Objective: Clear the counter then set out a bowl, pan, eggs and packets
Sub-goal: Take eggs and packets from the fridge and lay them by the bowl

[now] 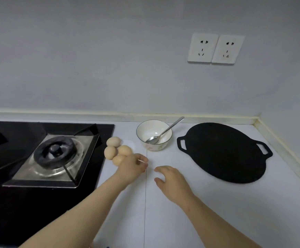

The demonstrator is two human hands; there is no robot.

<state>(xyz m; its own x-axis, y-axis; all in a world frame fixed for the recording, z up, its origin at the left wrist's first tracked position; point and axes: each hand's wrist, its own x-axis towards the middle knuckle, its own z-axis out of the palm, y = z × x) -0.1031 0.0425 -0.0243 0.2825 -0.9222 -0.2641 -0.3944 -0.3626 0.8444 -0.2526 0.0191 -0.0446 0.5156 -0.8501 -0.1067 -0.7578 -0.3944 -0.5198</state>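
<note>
Eggs [110, 152] x4 by hob [56, 153]; L hand [133, 167] at nearest, grip unclear; R hand [170, 181] loose, empty.

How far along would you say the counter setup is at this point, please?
Mostly done. The bowl, holding a spoon, the black pan and four eggs already sit on the counter. In hand: the left hand is at the nearest egg, though its grip is unclear; the right hand hovers open, holding nothing. Left: the packets, none of which are in view.
</note>
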